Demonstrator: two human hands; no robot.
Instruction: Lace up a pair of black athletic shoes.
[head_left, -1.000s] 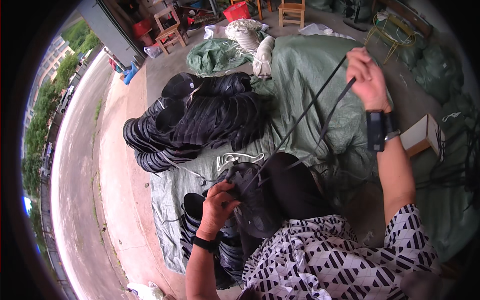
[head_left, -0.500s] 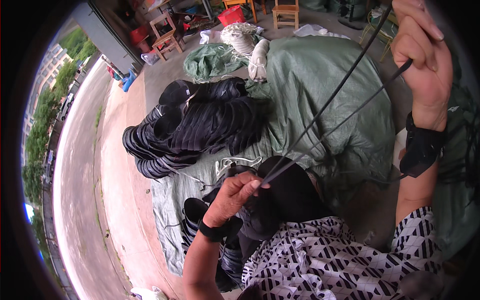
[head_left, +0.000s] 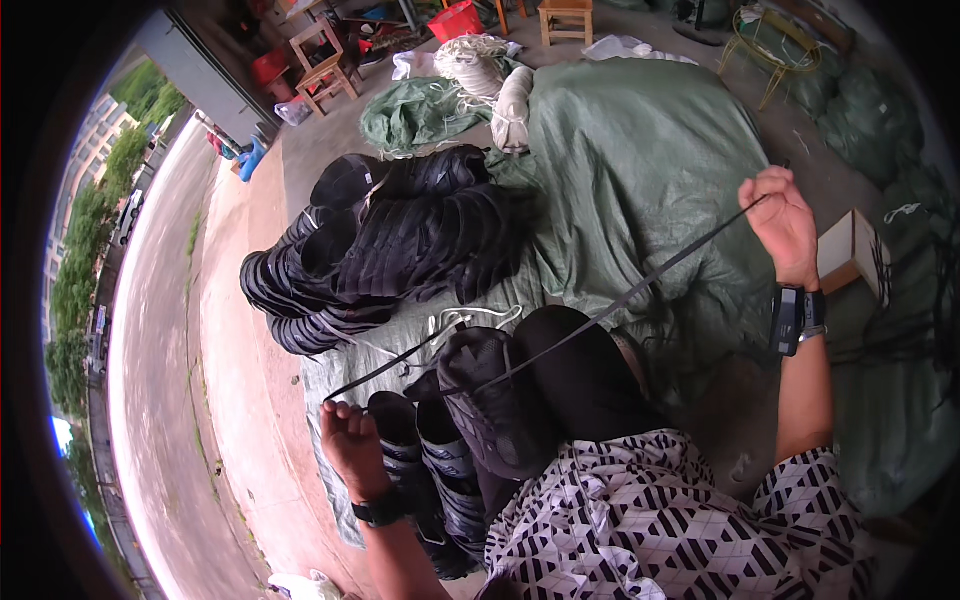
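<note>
A black shoe upper [head_left: 500, 425] rests on my lap against the black-clad knee. A dark shoelace [head_left: 638, 288] runs out from it to both sides. My left hand [head_left: 350, 445], low at the left, is closed on one end of the lace. Far out to the right, my right hand [head_left: 782, 225] pinches the other end, and that length is stretched straight. Beside my left thigh stands a nested row of dark shoe uppers [head_left: 450, 480], partly hidden by my left forearm.
A large pile of nested black shoe uppers [head_left: 400, 240] lies ahead on a green woven sheet [head_left: 640, 130]. White cord bundles [head_left: 475, 68] lie beyond it. A pale box [head_left: 850, 250] stands right of my right wrist. Wooden chairs [head_left: 322, 65] are at the back.
My left hand has moved left and down from beside the shoe upper. My right hand has come down from the upper right. The lace ends are now spread to opposite sides.
</note>
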